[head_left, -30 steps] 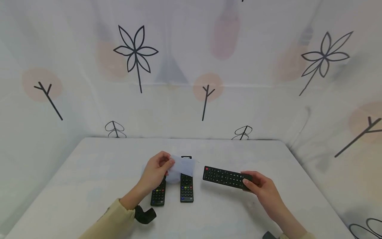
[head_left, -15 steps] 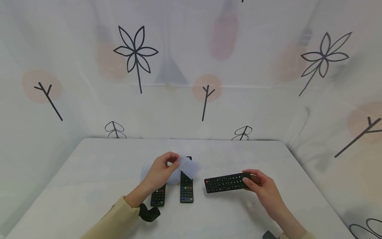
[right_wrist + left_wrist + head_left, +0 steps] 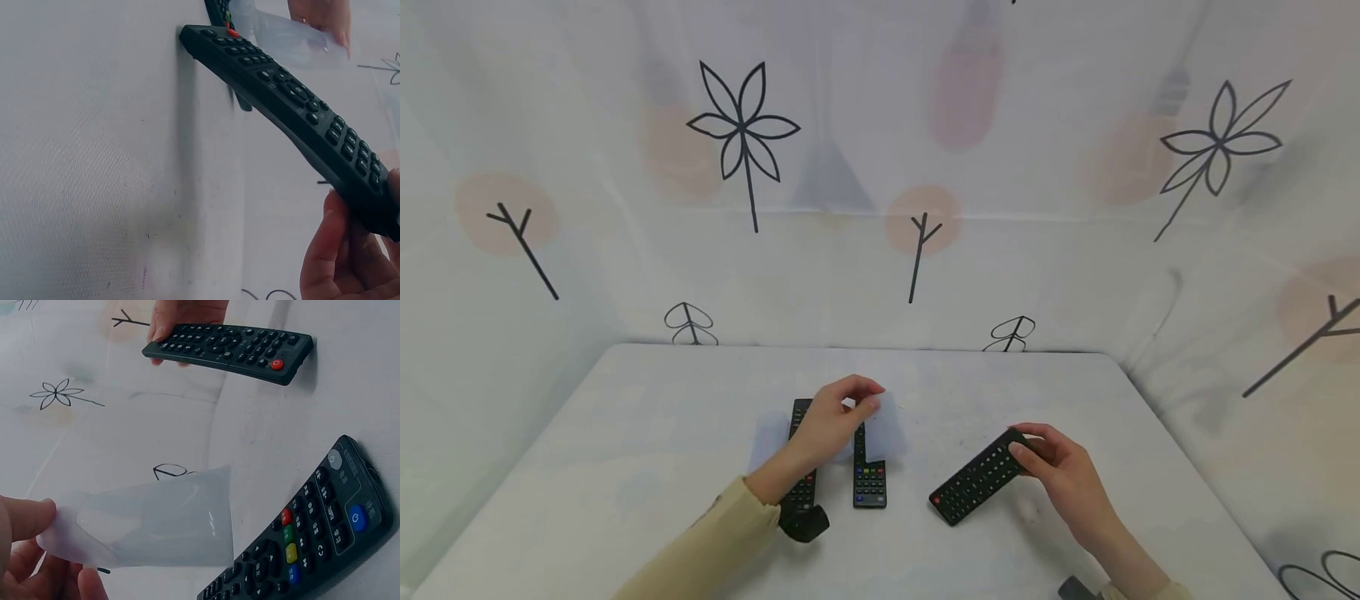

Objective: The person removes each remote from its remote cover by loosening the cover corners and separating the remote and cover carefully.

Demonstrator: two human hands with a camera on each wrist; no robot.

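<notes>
My left hand pinches a small translucent film sleeve by one end between thumb and fingertips. In the left wrist view the sleeve hangs flat and smooth, with nothing visible inside it. Beneath it a black remote control with coloured buttons lies lengthwise on the table, partly covered from view. My right hand grips another black remote by one end, thumb on its face. That remote is tilted, its red-button end pointing down and left, close to the table, as the right wrist view shows too.
A third black remote lies to the left, partly behind my left forearm. More translucent film rests beside it on the white table. A black wrist strap piece hangs below the left sleeve. A patterned cloth stands behind the table.
My left hand has moved right with the film sleeve, which now hangs over the middle remote's right side. The red-button end of the remote in my right hand has swung down toward me.
</notes>
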